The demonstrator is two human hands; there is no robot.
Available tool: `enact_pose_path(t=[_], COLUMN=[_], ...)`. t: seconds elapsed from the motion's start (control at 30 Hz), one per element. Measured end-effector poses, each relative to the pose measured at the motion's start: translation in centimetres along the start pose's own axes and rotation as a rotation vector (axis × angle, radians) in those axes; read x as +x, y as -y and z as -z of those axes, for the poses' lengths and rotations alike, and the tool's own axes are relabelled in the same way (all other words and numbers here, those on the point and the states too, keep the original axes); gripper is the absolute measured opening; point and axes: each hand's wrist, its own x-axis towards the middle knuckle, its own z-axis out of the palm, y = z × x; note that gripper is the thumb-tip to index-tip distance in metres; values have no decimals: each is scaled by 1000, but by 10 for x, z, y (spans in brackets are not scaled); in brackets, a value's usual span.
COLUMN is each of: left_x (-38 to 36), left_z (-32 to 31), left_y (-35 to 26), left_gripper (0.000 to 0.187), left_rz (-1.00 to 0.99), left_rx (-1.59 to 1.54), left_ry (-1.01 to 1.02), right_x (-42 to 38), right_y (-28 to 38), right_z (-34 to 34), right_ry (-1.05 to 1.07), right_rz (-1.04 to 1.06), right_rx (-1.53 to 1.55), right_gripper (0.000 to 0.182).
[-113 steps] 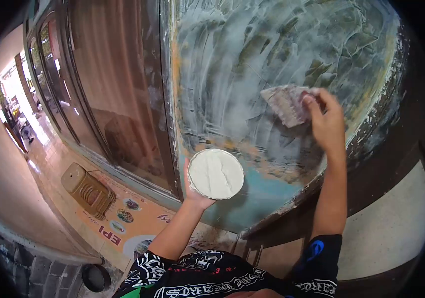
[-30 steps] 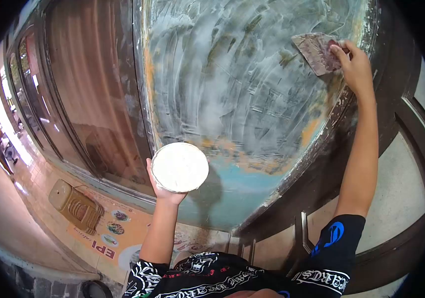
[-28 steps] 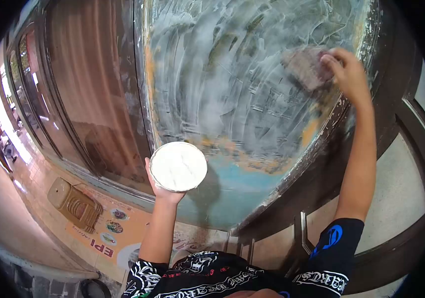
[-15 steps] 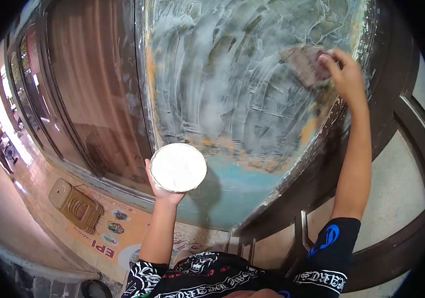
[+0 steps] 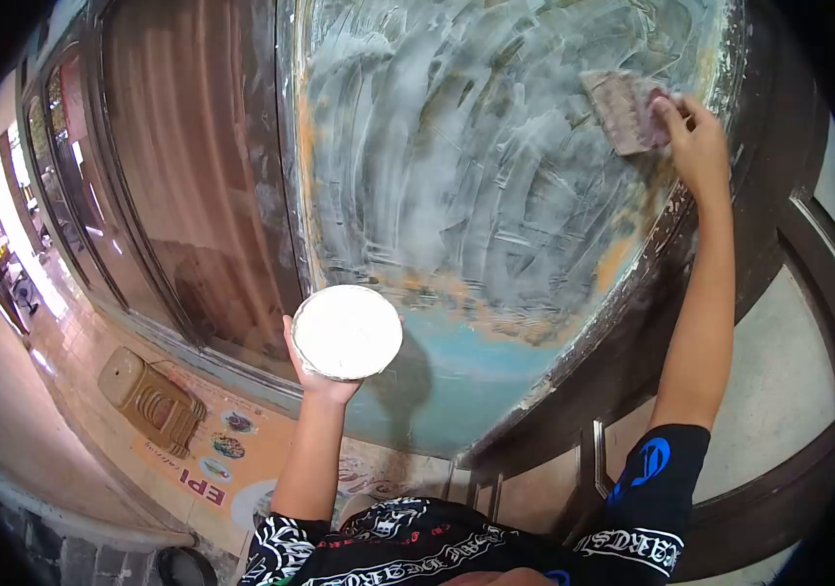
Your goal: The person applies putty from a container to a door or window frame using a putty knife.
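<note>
My left hand (image 5: 328,383) grips a round tub of white paste (image 5: 348,332) from beneath and the sides, its bright open top facing me. Up at the right, my right hand (image 5: 699,146) is closed around a putty knife (image 5: 625,112) with a broad, smeared blade. The blade lies against or very near the wall panel (image 5: 417,176); the exact contact is hard to tell. Grey-white streaks cover much of that panel, with orange-brown patches along its edges and a bare blue-green strip (image 5: 457,376) at the bottom.
Left of the panel stands a dark-framed window (image 5: 178,176) with a curtain behind the glass. A stack of brown plastic stools (image 5: 154,400) rests on the tiled floor beside a printed banner (image 5: 193,469). Dark wood with pale panels (image 5: 779,361) runs along the right.
My right hand has moved the putty knife slightly up and to the right across the panel. My left hand and the tub have stayed nearly in place.
</note>
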Motion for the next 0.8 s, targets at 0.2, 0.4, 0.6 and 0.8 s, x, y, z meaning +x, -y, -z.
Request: enact_pose_path(t=[0.2, 0.4, 0.6, 0.8], left_x=[5, 9, 8, 6], left_z=[6, 4, 18, 6], left_y=[1, 3, -4, 5], left_gripper=[85, 84, 88, 87], left_rz=[32, 61, -36, 17], left_rx=[122, 156, 62, -37], left_ry=[50, 128, -5, 26], right_x=[-106, -28, -17, -102], right_y=[37, 0, -3, 33], right_z=[-101, -54, 3, -79], right_ry=[473, -6, 110, 603], right_rz=[392, 338, -24, 242], right_rx=[-50, -191, 35, -165], right_gripper=[19, 26, 25, 12])
